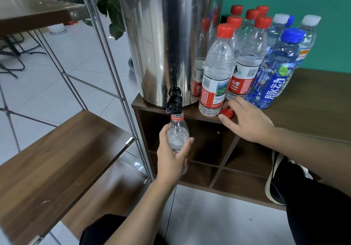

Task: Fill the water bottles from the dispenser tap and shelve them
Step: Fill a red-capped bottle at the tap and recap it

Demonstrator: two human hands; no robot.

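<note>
The left hand point(171, 155) is wrapped round an uncapped bottle point(177, 136), thumb on one side and fingers curled behind, holding it upright with its open mouth right under the black tap point(174, 103) of the steel dispenser point(167, 41). The bottle's red neck ring nearly touches the spout, and a strip of red label shows past the palm. The right hand point(247, 119) lies on the cabinet top point(313, 108), fingers bent over a loose red cap point(227, 112) at the edge; whether it actually pinches the cap I cannot tell. Just behind the cap stands a red-capped bottle point(216, 73) with a red and white label, barcode and small print too fine to read. The one behind it point(247, 62) reads "SPRING" and "550ml" under Chinese characters. To the right, a blue bottle point(275, 70) carries large white Chinese lettering and a footballer picture. More capped bottles crowd behind them. A wood and metal shelf point(57, 161) stands to the left.
</note>
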